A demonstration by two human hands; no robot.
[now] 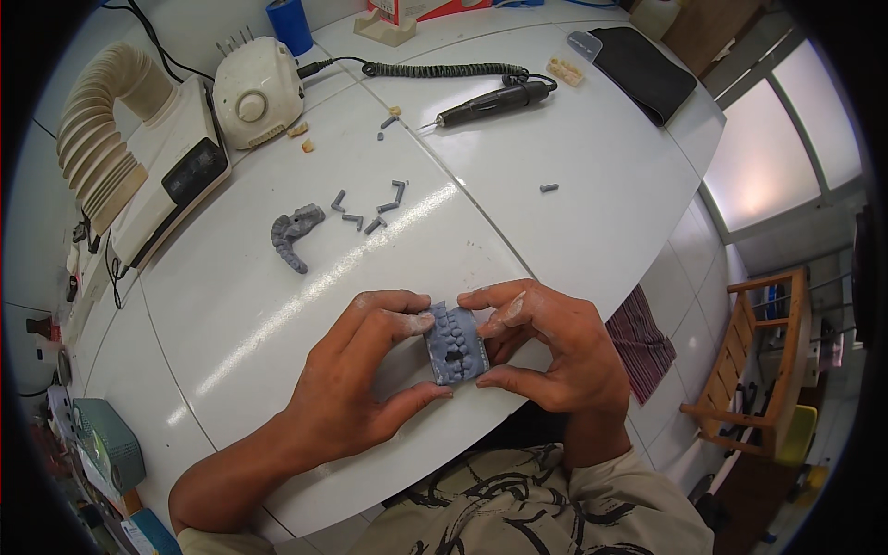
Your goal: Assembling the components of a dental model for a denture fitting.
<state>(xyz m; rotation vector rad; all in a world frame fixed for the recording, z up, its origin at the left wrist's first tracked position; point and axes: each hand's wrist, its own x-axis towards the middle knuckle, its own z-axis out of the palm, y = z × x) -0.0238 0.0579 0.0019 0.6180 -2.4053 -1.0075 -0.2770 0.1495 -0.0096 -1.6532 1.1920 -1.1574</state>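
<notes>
While both of our hands meet near the front edge of the white table [370, 268], they grip a blue-gray tooth model [456, 346] between them. Its two rows of teeth face each other along the middle, with a dark gap toward the near end. Our left hand [363, 361] pinches it from the left, the bent fingers at its far left corner and the thumb by its near edge. Our right hand [560, 344] closes on the other side — forefinger at the far edge, thumb at the near right corner — and pale dust coats the fingers of both hands. We cannot tell whether the model touches the tabletop.

Beyond our left hand lies a curved gray tooth piece [292, 237], and just to its right we see a loose group of small gray pegs [352, 221], some with bent ends. A single peg [549, 188] lies well apart, farther right. Behind these, a black hand drill [493, 104] rests with its thin tip pointing left, and a coiled cord [444, 70] runs above it toward a cream control box [257, 92]. At the far left stands a ribbed hose [100, 125]; at the far right, a black pouch [645, 74] lies flat.
</notes>
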